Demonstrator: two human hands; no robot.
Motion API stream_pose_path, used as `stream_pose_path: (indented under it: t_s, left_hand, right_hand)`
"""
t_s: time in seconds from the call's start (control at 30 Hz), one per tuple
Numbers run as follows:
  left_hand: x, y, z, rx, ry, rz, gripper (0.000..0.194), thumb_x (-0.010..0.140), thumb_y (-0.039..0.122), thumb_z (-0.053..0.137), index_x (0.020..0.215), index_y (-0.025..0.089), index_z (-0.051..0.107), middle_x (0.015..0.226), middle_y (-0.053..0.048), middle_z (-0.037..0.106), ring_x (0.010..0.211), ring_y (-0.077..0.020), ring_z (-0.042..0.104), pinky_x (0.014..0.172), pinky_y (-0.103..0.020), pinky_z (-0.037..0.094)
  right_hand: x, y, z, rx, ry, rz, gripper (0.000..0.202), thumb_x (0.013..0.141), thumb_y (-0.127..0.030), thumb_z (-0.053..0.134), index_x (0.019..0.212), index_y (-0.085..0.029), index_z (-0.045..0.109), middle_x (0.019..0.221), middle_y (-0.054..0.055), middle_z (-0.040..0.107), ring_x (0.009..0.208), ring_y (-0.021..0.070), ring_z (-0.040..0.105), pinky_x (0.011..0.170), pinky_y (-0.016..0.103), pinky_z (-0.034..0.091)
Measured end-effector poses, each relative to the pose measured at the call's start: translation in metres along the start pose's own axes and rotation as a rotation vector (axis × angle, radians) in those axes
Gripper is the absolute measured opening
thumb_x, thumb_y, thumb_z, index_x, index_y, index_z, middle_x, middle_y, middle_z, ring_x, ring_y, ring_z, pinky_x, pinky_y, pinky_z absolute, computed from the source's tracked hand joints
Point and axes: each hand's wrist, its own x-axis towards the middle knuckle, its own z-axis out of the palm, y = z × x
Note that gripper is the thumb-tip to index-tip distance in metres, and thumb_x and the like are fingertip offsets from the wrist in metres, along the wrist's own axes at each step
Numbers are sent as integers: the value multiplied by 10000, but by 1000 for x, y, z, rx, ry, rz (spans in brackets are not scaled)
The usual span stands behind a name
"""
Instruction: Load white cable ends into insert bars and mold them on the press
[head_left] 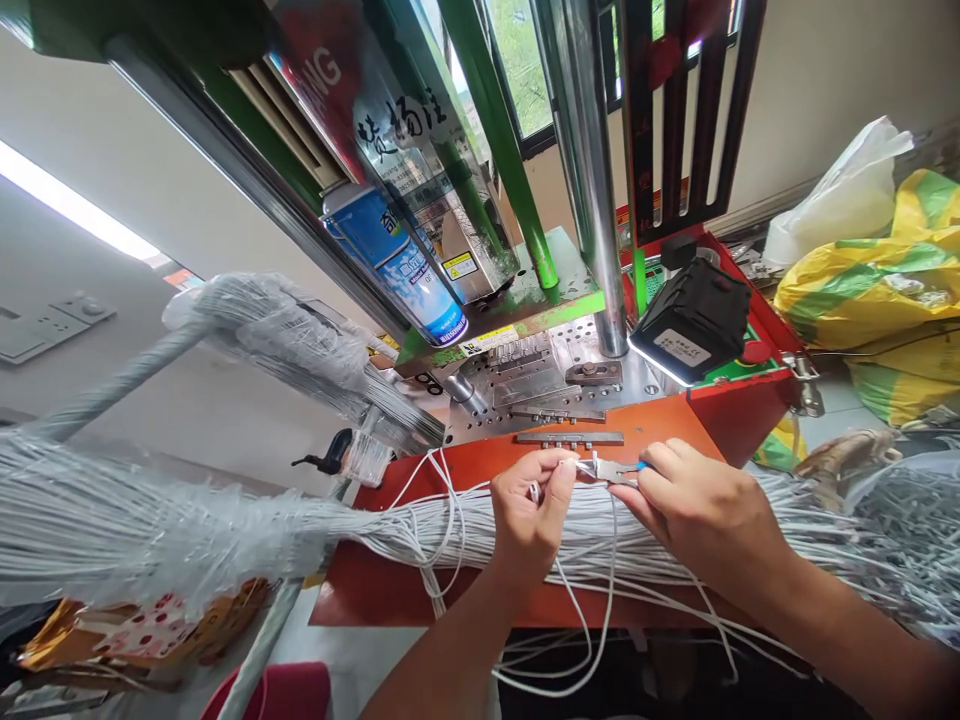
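My left hand (531, 510) pinches a white cable close to its end, thumb against the fingers. In my right hand (694, 495) is a pair of cutting pliers (609, 470), with a bit of blue handle showing near the fingers. The jaws of the pliers meet the cable end just beyond my left fingertips; the small piece between them is too fine to make out. Beneath both hands a thick bundle of white cables (480, 530) lies across the orange table (420, 610). Loose cable loops hang over the table's front edge.
Behind my hands stands a press with a perforated metal plate (495, 405), a slim metal mould bar (570, 438) in front. A blue spray can (405, 265) and a lit black lamp (694, 320) are near. Yellow-green bags (885, 290) sit right; plastic-wrapped cables (165, 520) extend left.
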Motion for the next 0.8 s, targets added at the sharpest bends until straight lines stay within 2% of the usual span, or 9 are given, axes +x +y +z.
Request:
stream_pose_path:
  t_s: [0.07, 0.13, 0.23, 0.33, 0.43, 0.5, 0.6, 0.7, 0.8]
  left_hand:
    - [1, 1, 0, 14, -36, -18, 339, 944, 480, 661, 929, 145, 709, 659, -23, 620, 625, -152, 597, 615, -258, 483]
    - [4, 2, -1, 71, -116, -19, 367, 948, 497, 658, 818, 153, 649, 698, -23, 613, 638, -132, 557, 602, -239, 439]
    - [8, 1, -7, 149, -277, -4, 448, 1003, 502, 568, 710, 163, 567, 665, -8, 542, 616, -112, 474, 595, -237, 389]
    - [12, 3, -13, 88, -428, -68, 456, 1019, 523, 517, 737, 169, 570, 680, -17, 546, 614, -117, 475, 586, -241, 384]
    - [15, 4, -16, 8, -546, -166, 450, 1003, 553, 530, 763, 174, 563, 684, -22, 554, 604, -118, 485, 568, -240, 378]
    - [16, 4, -16, -6, -587, -168, 448, 1003, 545, 533, 754, 174, 553, 680, -19, 549, 608, -116, 474, 582, -244, 374]
    - [15, 3, -13, 8, -571, -114, 451, 1010, 517, 537, 717, 173, 531, 664, -5, 518, 624, -113, 450, 624, -254, 378]
    - [10, -3, -9, -7, -502, -117, 458, 1022, 520, 508, 723, 174, 534, 679, -8, 518, 621, -113, 446, 609, -252, 374]
    - [1, -11, -2, -51, -371, -162, 453, 1025, 532, 493, 746, 179, 541, 674, -9, 524, 587, -109, 432, 550, -246, 348]
  right_hand:
    - [-6, -1, 1, 107, -22, 23, 486, 1089, -393, 451, 650, -196, 522, 679, 13, 503, 608, 139, 430, 578, 321, 256]
    - [-12, -3, 1, 296, -98, 104, 505, 1097, -410, 426, 644, -198, 494, 655, -2, 500, 571, 120, 421, 572, 305, 273]
    - [-21, -10, -3, 674, -297, 344, 543, 1083, -491, 424, 626, -199, 451, 604, -22, 472, 556, 113, 411, 567, 282, 301]
    - [-30, -16, -9, 1090, -513, 600, 589, 1053, -606, 404, 632, -200, 470, 581, -24, 439, 554, 118, 386, 539, 269, 307]
    - [-34, -18, -14, 1357, -674, 694, 647, 1046, -662, 338, 655, -190, 547, 569, -8, 479, 537, 122, 402, 522, 266, 324]
    - [-35, -18, -16, 1320, -669, 666, 651, 1048, -659, 333, 649, -190, 545, 563, -10, 474, 532, 120, 403, 519, 261, 332]
    - [-34, -17, -17, 1002, -508, 535, 604, 1059, -609, 379, 618, -201, 448, 573, -22, 446, 533, 114, 398, 526, 262, 329]
    - [-36, -20, -17, 572, -292, 372, 560, 1086, -528, 372, 640, -210, 490, 658, -1, 515, 578, 132, 466, 563, 293, 327]
    - [-40, -26, -15, 165, -111, 275, 487, 1088, -465, 405, 700, -214, 557, 798, 38, 578, 703, 172, 526, 628, 323, 322]
